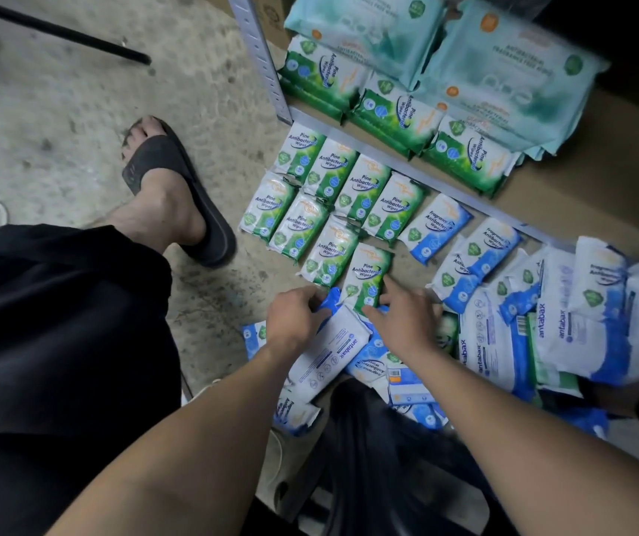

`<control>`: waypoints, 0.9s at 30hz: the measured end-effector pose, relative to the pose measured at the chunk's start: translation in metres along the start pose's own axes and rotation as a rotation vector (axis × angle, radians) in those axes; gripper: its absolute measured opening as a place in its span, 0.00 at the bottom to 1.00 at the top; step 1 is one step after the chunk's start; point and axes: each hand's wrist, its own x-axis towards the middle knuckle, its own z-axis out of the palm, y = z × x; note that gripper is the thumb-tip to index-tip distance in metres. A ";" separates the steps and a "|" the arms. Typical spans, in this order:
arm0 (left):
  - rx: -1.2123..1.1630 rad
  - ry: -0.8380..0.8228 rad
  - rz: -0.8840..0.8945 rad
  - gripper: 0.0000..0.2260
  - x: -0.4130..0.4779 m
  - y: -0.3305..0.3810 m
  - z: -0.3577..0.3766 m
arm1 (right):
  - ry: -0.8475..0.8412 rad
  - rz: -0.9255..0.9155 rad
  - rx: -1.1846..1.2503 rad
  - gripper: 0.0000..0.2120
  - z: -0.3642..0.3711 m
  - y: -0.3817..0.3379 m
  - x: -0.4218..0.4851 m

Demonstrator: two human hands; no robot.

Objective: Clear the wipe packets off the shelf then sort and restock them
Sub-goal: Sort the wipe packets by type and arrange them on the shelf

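Observation:
Several green Pine wipe packets (pixel 333 210) lie in neat rows on the floor in front of the shelf (pixel 600 156). Blue Fragrance Free packets (pixel 438 230) continue the row to their right. My left hand (pixel 294 321) grips the top end of a blue-and-white packet (pixel 333 352) that lies back side up. My right hand (pixel 407 315) rests with spread, fairly straight fingers against the lower end of the nearest green packet (pixel 368 270). On the shelf lie more green packets (pixel 395 114) and larger teal packs (pixel 503 71).
A loose heap of blue-and-white packets (pixel 565 334) fills the floor at the right. A black bag (pixel 387 458) sits under my forearms. My foot in a dark sandal (pixel 178 187) stands left of the rows. The shelf's metal upright (pixel 260 59) rises at top centre.

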 end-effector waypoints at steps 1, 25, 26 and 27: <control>0.015 -0.012 -0.011 0.06 0.000 -0.002 0.000 | 0.005 0.028 0.044 0.23 0.004 0.000 0.002; -0.477 0.235 -0.256 0.05 0.013 0.019 -0.014 | 0.098 0.135 -0.008 0.36 0.025 -0.026 0.030; -0.400 0.257 -0.218 0.04 0.012 0.019 -0.017 | 0.094 0.130 -0.016 0.37 0.026 -0.026 0.030; -0.312 0.299 -0.183 0.04 0.011 0.020 -0.020 | 0.093 0.122 -0.020 0.38 0.024 -0.027 0.028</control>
